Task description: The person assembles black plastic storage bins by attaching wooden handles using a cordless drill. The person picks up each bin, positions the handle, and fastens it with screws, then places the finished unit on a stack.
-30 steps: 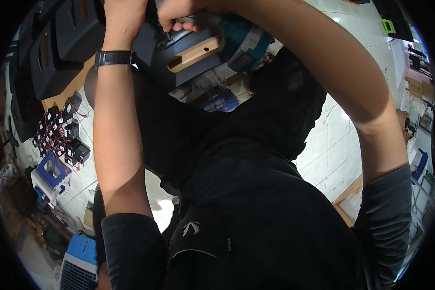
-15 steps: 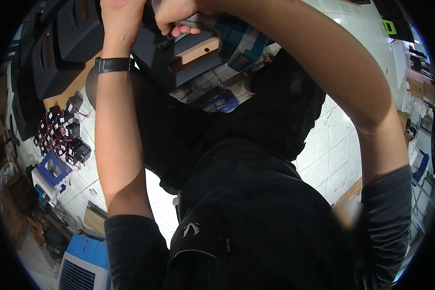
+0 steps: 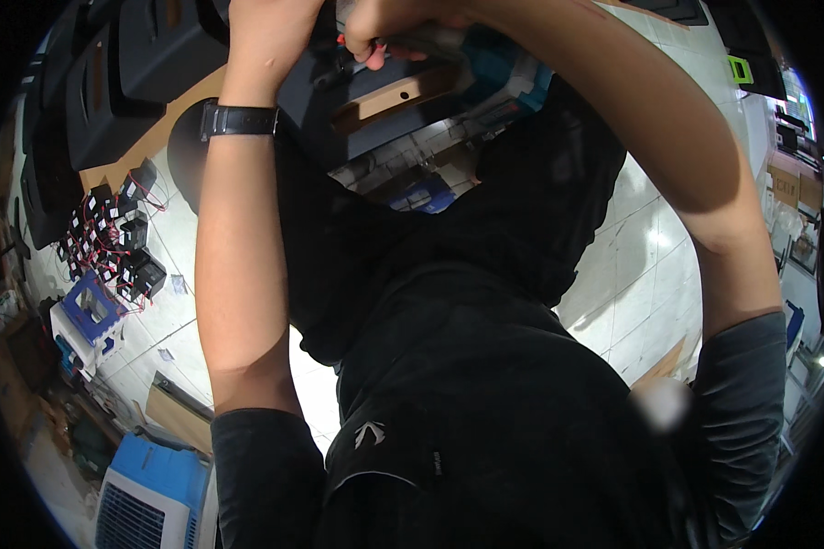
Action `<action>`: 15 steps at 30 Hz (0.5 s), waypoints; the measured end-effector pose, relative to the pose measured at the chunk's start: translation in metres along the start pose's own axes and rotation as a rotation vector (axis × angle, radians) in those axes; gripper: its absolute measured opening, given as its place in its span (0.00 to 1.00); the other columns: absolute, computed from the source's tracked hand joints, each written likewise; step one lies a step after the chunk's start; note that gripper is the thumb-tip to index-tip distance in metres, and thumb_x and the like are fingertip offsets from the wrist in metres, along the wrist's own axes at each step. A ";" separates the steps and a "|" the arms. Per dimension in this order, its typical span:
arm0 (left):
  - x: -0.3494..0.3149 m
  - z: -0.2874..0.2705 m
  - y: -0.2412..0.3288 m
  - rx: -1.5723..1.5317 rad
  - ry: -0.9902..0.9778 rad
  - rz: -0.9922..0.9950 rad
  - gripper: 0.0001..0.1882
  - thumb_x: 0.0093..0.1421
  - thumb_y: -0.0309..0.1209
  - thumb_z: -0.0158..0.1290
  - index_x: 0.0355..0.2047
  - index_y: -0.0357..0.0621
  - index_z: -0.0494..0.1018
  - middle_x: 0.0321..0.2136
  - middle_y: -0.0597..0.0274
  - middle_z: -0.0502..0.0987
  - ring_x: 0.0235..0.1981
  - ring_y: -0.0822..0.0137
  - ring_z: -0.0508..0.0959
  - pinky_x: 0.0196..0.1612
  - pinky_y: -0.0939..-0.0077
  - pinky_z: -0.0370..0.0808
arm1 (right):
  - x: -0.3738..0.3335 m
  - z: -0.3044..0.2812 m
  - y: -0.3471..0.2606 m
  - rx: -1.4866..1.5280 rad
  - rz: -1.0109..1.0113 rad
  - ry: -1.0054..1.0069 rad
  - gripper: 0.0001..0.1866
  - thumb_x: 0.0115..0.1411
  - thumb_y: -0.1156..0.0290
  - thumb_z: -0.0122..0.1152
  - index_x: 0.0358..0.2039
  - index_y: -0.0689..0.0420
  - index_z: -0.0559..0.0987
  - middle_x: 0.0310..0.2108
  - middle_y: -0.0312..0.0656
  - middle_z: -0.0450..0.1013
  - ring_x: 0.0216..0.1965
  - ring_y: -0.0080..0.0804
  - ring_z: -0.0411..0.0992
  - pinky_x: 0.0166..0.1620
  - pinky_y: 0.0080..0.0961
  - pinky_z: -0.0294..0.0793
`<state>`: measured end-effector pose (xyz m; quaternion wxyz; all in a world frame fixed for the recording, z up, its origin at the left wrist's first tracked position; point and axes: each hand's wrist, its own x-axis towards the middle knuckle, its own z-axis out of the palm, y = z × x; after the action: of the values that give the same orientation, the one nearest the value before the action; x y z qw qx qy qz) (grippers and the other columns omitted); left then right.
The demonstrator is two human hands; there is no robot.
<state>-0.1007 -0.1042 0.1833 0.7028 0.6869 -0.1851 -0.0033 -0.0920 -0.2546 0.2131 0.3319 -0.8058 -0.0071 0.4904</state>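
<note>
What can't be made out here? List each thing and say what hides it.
Left hand's grip, head view: fingers cut off by the top edge.
Right hand's grip, head view: partly cut off by the top edge; its curled fingers hide what they enclose.
Teal tool, head view: partly hidden behind the right forearm.
Pale patch, head view: too blurred to identify.
Wired black boxes, head view: too small and crowded to count.

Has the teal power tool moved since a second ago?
Yes: the teal power tool has shifted right against the slot in the dark panel, uncovering more of the slot's right end.
</note>
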 end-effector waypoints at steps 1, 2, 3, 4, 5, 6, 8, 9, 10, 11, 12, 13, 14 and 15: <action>0.001 0.001 0.000 -0.006 0.004 0.010 0.13 0.68 0.36 0.61 0.30 0.41 0.78 0.24 0.70 0.78 0.25 0.81 0.74 0.32 0.83 0.70 | 0.001 0.001 0.000 -0.001 -0.008 0.017 0.02 0.53 0.77 0.58 0.28 0.59 0.76 0.24 0.43 0.75 0.23 0.33 0.70 0.26 0.31 0.71; 0.002 0.001 0.000 -0.011 0.008 0.020 0.13 0.68 0.36 0.61 0.29 0.41 0.78 0.24 0.70 0.78 0.25 0.80 0.74 0.32 0.83 0.70 | 0.004 -0.001 0.001 0.021 -0.012 -0.021 0.01 0.53 0.77 0.58 0.28 0.60 0.76 0.24 0.43 0.74 0.23 0.33 0.71 0.26 0.31 0.71; 0.003 0.002 0.001 -0.011 0.015 0.014 0.13 0.68 0.36 0.61 0.29 0.41 0.77 0.24 0.70 0.78 0.25 0.80 0.74 0.32 0.83 0.70 | 0.009 -0.007 0.004 0.043 -0.016 -0.059 0.01 0.53 0.77 0.58 0.27 0.60 0.76 0.23 0.42 0.74 0.23 0.33 0.71 0.26 0.31 0.71; 0.005 0.003 0.001 -0.012 0.020 0.007 0.14 0.68 0.36 0.61 0.28 0.41 0.77 0.23 0.70 0.78 0.25 0.80 0.74 0.32 0.83 0.70 | 0.010 -0.009 0.004 0.068 -0.019 -0.097 0.01 0.52 0.77 0.58 0.27 0.60 0.76 0.22 0.42 0.73 0.22 0.32 0.71 0.26 0.31 0.72; 0.006 0.004 0.001 -0.013 0.024 0.001 0.14 0.68 0.37 0.61 0.28 0.41 0.77 0.23 0.70 0.78 0.25 0.80 0.74 0.32 0.83 0.69 | 0.013 -0.011 0.004 0.074 0.016 -0.104 0.01 0.53 0.78 0.58 0.27 0.60 0.76 0.21 0.42 0.73 0.22 0.33 0.71 0.26 0.31 0.72; 0.008 0.003 0.000 -0.016 0.023 0.005 0.14 0.68 0.37 0.61 0.28 0.42 0.77 0.23 0.70 0.78 0.25 0.80 0.74 0.32 0.83 0.69 | 0.015 -0.013 0.003 0.080 0.052 -0.110 0.00 0.53 0.78 0.58 0.26 0.60 0.76 0.21 0.41 0.73 0.22 0.33 0.71 0.26 0.31 0.72; 0.011 0.001 -0.003 -0.021 0.023 0.014 0.14 0.68 0.37 0.61 0.28 0.42 0.77 0.23 0.70 0.78 0.25 0.80 0.73 0.32 0.82 0.69 | 0.020 -0.014 0.001 0.075 0.102 -0.112 0.00 0.53 0.78 0.58 0.26 0.60 0.77 0.20 0.41 0.73 0.21 0.33 0.72 0.27 0.30 0.73; 0.012 0.001 -0.005 -0.018 0.028 0.026 0.14 0.68 0.37 0.61 0.28 0.42 0.77 0.23 0.70 0.78 0.25 0.80 0.73 0.32 0.82 0.69 | 0.022 -0.014 0.000 0.066 0.118 -0.106 0.01 0.53 0.77 0.58 0.27 0.60 0.77 0.20 0.42 0.74 0.21 0.32 0.72 0.27 0.30 0.74; 0.012 0.000 -0.006 -0.016 0.034 0.038 0.14 0.68 0.37 0.61 0.28 0.42 0.77 0.23 0.70 0.78 0.25 0.80 0.73 0.32 0.82 0.69 | 0.023 -0.014 0.000 0.056 0.135 -0.100 0.02 0.54 0.77 0.58 0.27 0.60 0.77 0.20 0.42 0.74 0.21 0.32 0.72 0.27 0.29 0.74; 0.011 0.001 -0.007 -0.015 0.039 0.051 0.14 0.68 0.37 0.61 0.28 0.42 0.77 0.23 0.70 0.78 0.25 0.80 0.73 0.32 0.82 0.69 | 0.023 -0.014 0.000 0.051 0.124 -0.083 0.02 0.55 0.76 0.58 0.27 0.60 0.78 0.21 0.42 0.75 0.20 0.33 0.73 0.27 0.29 0.75; 0.011 0.001 -0.008 -0.025 0.034 0.047 0.14 0.68 0.36 0.61 0.28 0.42 0.77 0.23 0.70 0.77 0.25 0.80 0.73 0.32 0.82 0.69 | 0.022 -0.013 0.001 0.046 0.114 -0.066 0.03 0.56 0.75 0.59 0.28 0.60 0.79 0.21 0.43 0.76 0.20 0.33 0.73 0.27 0.29 0.75; 0.011 0.001 -0.008 -0.034 0.030 0.043 0.14 0.68 0.36 0.60 0.28 0.42 0.77 0.23 0.70 0.77 0.25 0.80 0.73 0.32 0.82 0.69 | 0.020 -0.011 0.000 0.040 0.103 -0.048 0.04 0.57 0.74 0.60 0.29 0.59 0.80 0.22 0.43 0.76 0.20 0.34 0.73 0.28 0.29 0.76; 0.010 0.002 -0.007 -0.044 0.026 0.040 0.14 0.68 0.36 0.60 0.28 0.42 0.77 0.23 0.70 0.77 0.25 0.80 0.73 0.32 0.82 0.69 | 0.015 -0.010 0.000 0.028 0.071 -0.007 0.05 0.57 0.72 0.62 0.30 0.60 0.81 0.23 0.44 0.78 0.21 0.34 0.75 0.29 0.29 0.78; 0.010 0.003 -0.007 -0.035 0.037 0.036 0.14 0.68 0.36 0.60 0.28 0.42 0.77 0.23 0.70 0.77 0.25 0.80 0.73 0.32 0.82 0.69 | 0.010 -0.008 0.002 0.016 0.040 0.033 0.07 0.57 0.69 0.65 0.31 0.60 0.83 0.24 0.44 0.79 0.23 0.34 0.77 0.31 0.29 0.79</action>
<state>-0.0907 -0.1100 0.1787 0.7180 0.6709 -0.1843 0.0187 -0.0815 -0.2569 0.2069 0.3286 -0.8112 0.0182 0.4834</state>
